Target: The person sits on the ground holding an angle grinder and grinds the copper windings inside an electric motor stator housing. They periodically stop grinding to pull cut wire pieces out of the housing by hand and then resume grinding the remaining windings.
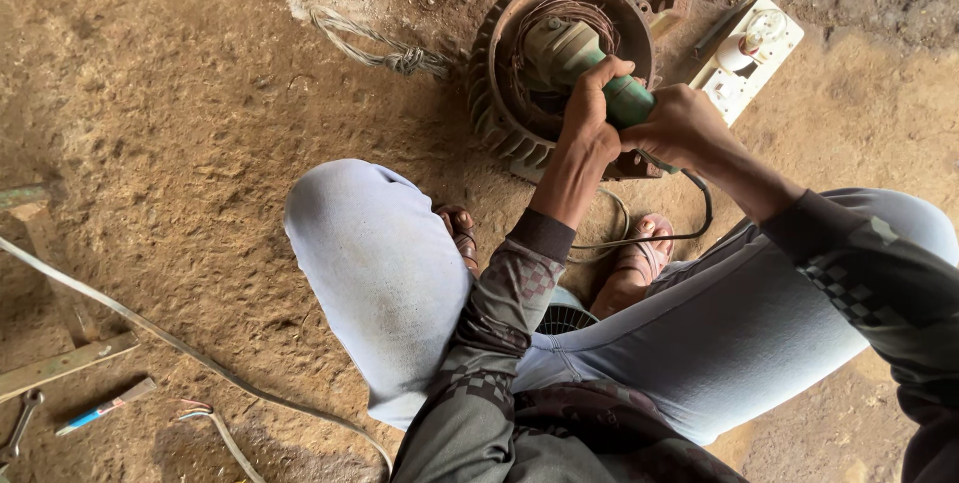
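Head view, hands: the left hand (591, 108) is wrapped around the front of a green power tool (627, 101), fingers curled over its neck; the right hand (682, 128) is closed around the rear of the same body, just behind the left.
Head view, tool: its pale head (559, 48) is pushed down into the open mouth of the housing; whether it is running cannot be told. Its black cord (689, 228) loops back toward the person's sandalled feet.
Head view, workpiece: a rusty finned motor housing (499, 123) stands on the dirt floor (180, 143) near its far edge, between the person's knees and a white socket board (749, 53).
Head view, progress: copper windings (571, 15) are still seated inside the rim, so by my reading the work on them is under way and far from finished; nothing removed lies beside the housing.
Head view, surroundings: a frayed rope end (385, 51) lies left of the housing; a blue-handled screwdriver (100, 408) and a spanner (20, 428) rest near the floor's near-left corner, well apart from the hands.
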`<state>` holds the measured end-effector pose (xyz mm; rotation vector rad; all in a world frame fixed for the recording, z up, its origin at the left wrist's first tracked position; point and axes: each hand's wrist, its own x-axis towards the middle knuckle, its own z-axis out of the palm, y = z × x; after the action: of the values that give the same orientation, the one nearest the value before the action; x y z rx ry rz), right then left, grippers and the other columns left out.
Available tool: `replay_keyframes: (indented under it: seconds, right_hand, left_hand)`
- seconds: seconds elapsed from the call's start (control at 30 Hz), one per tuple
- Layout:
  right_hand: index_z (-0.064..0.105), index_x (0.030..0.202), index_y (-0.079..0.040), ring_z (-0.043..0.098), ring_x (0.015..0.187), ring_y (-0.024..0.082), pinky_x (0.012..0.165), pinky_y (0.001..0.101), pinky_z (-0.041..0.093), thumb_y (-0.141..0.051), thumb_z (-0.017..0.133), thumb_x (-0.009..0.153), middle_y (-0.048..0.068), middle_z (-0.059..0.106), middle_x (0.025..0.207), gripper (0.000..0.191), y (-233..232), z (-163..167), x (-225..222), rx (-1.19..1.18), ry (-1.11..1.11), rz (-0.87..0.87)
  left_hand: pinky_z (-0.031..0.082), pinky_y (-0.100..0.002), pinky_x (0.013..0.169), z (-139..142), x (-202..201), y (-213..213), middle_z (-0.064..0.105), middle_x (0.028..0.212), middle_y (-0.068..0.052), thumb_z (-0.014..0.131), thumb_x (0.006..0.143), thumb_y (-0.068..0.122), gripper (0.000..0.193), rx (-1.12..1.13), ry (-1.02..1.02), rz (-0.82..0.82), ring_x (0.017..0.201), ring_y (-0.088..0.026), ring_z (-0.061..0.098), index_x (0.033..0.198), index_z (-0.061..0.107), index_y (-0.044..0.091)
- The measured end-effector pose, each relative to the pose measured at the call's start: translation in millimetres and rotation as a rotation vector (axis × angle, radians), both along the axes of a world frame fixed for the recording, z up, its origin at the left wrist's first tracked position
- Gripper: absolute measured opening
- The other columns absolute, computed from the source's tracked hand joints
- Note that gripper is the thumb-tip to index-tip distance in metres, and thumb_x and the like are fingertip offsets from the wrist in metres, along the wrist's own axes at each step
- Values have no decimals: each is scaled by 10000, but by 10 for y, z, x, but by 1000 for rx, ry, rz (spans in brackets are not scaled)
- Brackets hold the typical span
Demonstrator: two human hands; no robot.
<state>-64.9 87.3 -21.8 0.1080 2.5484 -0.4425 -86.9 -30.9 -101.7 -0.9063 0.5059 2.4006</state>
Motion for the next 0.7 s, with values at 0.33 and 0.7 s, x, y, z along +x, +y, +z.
replay_keyframes:
  seconds: [0.33,0.7]
  right_hand:
    - [741,890,4,674,585,230,565,398,553,-467,902,651,145,719,734,552,19,-36,17,-11,53,1]
    - [735,873,15,664,582,212,546,392,545,-464,908,673,128,709,712,547,-27,-39,57,-5,40,-33]
  left_hand:
    - [544,-437,614,34,-13,-23,648,823,-48,762,701,227,230,33,50,3,700,-206,630,872,642,129]
    - [573,-408,651,31,-14,-51,665,810,-57,780,698,180,254,37,80,29,684,-201,643,904,656,99]
